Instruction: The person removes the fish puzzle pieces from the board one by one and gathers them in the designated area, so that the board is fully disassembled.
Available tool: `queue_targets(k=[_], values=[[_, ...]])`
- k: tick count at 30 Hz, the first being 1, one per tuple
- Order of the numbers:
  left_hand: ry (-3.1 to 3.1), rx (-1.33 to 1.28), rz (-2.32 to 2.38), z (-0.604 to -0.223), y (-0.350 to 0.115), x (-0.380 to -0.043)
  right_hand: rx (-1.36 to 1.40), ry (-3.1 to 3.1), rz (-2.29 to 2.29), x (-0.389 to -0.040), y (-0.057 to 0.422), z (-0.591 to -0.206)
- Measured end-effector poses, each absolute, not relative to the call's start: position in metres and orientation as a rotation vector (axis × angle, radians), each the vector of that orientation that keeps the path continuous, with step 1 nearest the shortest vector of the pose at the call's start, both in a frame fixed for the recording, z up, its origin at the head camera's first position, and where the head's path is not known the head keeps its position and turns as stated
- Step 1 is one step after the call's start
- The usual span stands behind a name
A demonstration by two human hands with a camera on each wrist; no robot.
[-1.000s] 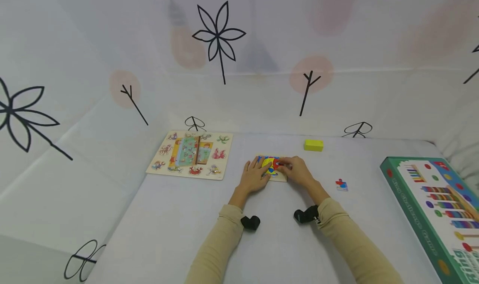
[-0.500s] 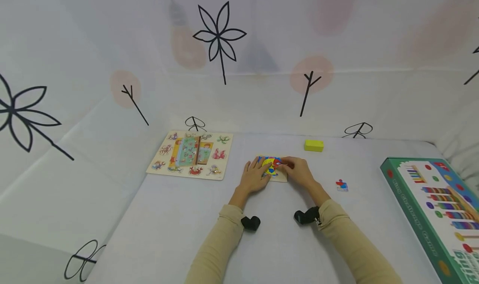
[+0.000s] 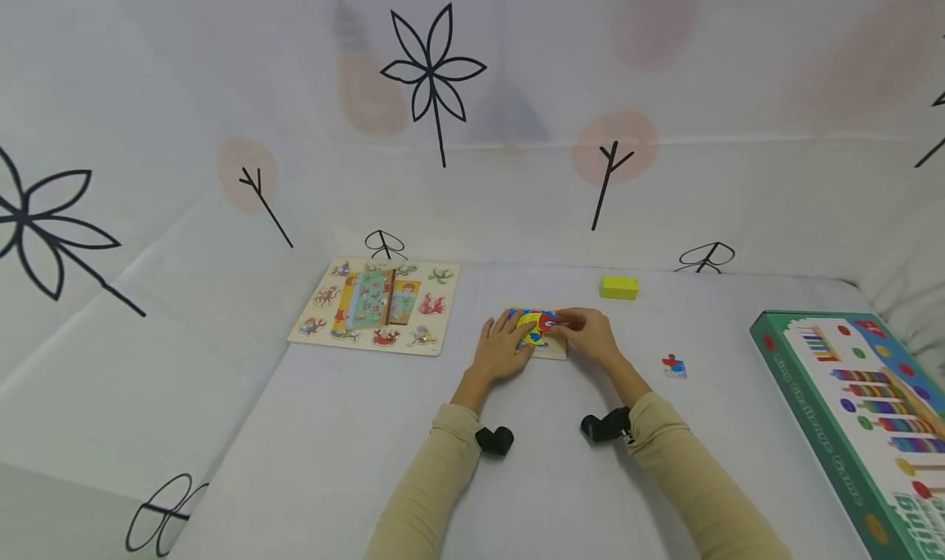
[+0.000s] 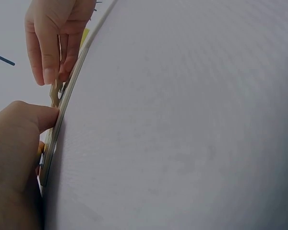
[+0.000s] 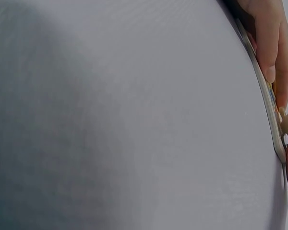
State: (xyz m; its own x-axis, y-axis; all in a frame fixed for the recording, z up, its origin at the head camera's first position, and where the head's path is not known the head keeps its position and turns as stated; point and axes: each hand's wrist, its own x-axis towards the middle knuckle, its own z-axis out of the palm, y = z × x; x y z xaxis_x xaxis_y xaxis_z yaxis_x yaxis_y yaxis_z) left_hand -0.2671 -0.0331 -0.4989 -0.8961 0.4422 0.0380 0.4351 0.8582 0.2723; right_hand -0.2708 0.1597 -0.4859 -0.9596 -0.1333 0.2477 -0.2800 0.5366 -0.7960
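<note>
A small square jigsaw board with a red, yellow and blue picture lies between the hands on the white table. My left hand rests on its left part, fingers spread over the picture. My right hand pinches a jigsaw piece at the board's right side. In the right wrist view this piece stands tilted up from the board, its knobbed edge showing. The left wrist view has the left thumb at the board's edge, close to the piece. The palm and fingers cover part of the picture.
Another loose jigsaw piece lies right of the right hand. Behind it sits a yellow-green block. A larger wooden animal puzzle is at the back left, and a green game box along the right edge.
The right hand's fingers have shifted slightly to the right and changed their hold at the piece. The left hand stays in place on the board.
</note>
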Motion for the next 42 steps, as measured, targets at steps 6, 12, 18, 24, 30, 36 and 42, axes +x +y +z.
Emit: queue_targets(k=[6,12,18,24,30,36,42], values=[[3.002,0.708,0.437,-0.499,-0.033,-0.267,0.377,-2.622,1.428,-0.272,0.162,-0.485],[2.997,0.700,0.433,-0.499,-0.034,-0.267,0.432,-2.557,1.568,-0.272,0.167,-0.488],[2.999,0.693,0.431,-0.498,-0.033,-0.266,0.432,-2.509,1.680,-0.263,0.179,-0.483],[3.006,0.697,0.401,-0.498,-0.032,-0.266,0.412,-2.432,1.704,-0.253,0.210,-0.476],[3.007,0.689,0.399,-0.497,-0.032,-0.266,0.272,-2.432,1.639,-0.241,0.257,-0.475],[3.010,0.690,0.394,-0.499,-0.032,-0.266,0.076,-2.537,1.512,-0.227,0.301,-0.481],[3.023,0.697,0.411,-0.499,-0.033,-0.266,-0.009,-2.611,1.397,-0.220,0.330,-0.486]])
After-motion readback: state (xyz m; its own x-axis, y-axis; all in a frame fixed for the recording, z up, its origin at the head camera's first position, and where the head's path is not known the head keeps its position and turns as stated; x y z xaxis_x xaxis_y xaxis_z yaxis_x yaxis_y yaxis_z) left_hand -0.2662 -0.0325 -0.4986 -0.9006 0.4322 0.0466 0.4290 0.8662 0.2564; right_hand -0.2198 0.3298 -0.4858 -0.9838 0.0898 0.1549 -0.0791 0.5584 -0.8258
